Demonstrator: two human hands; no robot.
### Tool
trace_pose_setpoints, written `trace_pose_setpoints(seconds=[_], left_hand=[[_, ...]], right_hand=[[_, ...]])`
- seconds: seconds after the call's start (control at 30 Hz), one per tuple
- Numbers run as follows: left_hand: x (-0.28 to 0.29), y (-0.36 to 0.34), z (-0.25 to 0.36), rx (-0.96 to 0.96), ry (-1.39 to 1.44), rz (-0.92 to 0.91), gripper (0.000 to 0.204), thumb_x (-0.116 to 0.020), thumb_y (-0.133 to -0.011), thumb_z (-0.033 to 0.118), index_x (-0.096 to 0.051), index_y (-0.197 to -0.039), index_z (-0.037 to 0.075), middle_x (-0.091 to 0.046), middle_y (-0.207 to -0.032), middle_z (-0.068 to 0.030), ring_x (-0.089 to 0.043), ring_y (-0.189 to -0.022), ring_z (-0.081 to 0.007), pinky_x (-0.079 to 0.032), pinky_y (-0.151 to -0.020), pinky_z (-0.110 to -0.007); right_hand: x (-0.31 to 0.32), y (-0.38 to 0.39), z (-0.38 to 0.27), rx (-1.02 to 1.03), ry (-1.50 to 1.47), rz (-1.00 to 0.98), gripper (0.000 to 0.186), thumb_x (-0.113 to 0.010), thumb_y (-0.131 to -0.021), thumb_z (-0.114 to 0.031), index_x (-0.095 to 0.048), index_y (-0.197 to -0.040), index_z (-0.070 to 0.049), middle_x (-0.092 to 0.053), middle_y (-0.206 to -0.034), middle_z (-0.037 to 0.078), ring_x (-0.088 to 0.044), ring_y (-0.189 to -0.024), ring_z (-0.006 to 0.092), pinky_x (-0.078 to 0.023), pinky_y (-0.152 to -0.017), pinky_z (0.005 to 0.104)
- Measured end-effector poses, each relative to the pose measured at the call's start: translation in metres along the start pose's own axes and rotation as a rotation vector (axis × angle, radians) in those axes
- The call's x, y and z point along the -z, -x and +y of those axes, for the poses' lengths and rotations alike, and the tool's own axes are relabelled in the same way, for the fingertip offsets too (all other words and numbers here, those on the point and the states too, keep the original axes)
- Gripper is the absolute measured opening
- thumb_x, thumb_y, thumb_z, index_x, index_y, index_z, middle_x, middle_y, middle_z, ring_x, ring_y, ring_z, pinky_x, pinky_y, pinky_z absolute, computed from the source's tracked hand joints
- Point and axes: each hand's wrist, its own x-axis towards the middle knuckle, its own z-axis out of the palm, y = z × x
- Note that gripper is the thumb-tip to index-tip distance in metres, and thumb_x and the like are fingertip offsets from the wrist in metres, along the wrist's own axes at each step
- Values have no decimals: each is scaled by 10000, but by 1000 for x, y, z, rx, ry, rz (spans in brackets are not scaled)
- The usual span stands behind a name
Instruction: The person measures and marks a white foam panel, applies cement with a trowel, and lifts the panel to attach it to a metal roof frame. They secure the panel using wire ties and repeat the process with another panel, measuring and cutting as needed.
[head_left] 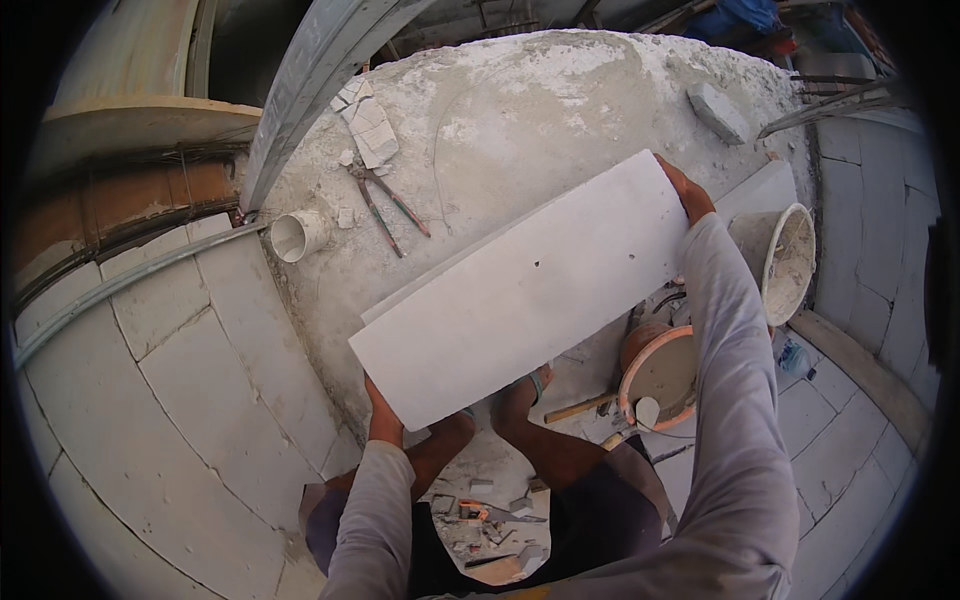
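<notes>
LONG WHITE BLOCK, GRIPPED AT BOTH ENDS

Clock directions are read from the middle of the block.

One long white block (pixel 525 290), rectangular, in mid-view in front of the person's shins; broad face toward the viewer, long axis slanting from 8 to 2 o'clock. Two small dark pits mark the face. Whether its underside touches anything cannot be told.

One left hand (pixel 384 410), between 7 and 8 o'clock, clamped on the block's near end; fingers mostly hidden behind it.

One right hand (pixel 689 190), at 2 o'clock, clamped on the far end; its fingertips are likewise hidden.

One pair of long-handled pincers (pixel 385 208), at 10 o'clock, lying on the dusty grey floor (pixel 520 125), handles spread.

One group of broken pieces (pixel 370 130), between 10 and 11 o'clock, just beyond the pincers.

One small white pail (pixel 300 236), between 9 and 10 o'clock, on its side.

One loose block (pixel 718 113), between 1 and 2 o'clock, well apart.

One white bucket (pixel 788 265), at 3 o'clock, tilted, its rim crusted.

One orange bucket (pixel 660 378), at 4 o'clock, holding grey mix.

One clear plastic bottle (pixel 795 358), between 3 and 4 o'clock.

One handsaw (pixel 490 512), orange-handled, at 6 o'clock, among scraps.
</notes>
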Motion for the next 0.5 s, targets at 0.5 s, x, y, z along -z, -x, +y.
trace_pose_setpoints(seconds=[0.5], left_hand=[[-43,42,42,-92,-116,52,617,-394,-1076,491,-458,-1488,36,-594,-1385,-132,-617,-1218,-322,-558,-992,-457]], right_hand=[[30,38,32,134,-22,253,660,-478,-1008,-617,-727,-1210,-40,-738,-1156,119,-696,-1014,254,-535,-902,364]])
